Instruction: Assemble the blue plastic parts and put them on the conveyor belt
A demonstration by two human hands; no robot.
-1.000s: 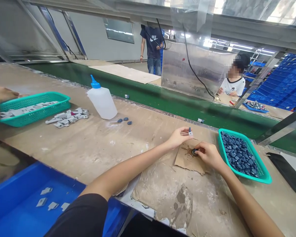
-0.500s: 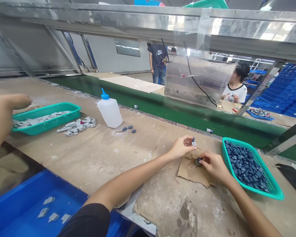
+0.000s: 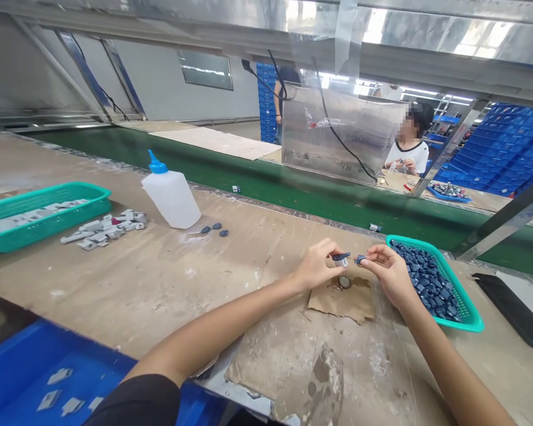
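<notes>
My left hand pinches a small white and dark blue part above a scrap of cardboard. My right hand pinches a small dark blue piece and holds it close to that part, tip to tip. Under both hands a small round cap with dark glue sits on the cardboard. A teal basket full of dark blue pieces stands just right of my right hand.
A white glue bottle with a blue tip stands mid-table beside three loose dark pieces. Grey parts lie by a second teal basket at left. A blue bin is near left. A green conveyor runs behind; a person sits across.
My right hand lifted off the glue cap on the cardboard and brought a dark blue piece up to the part in my left hand. Another person's hand at far left has left the view.
</notes>
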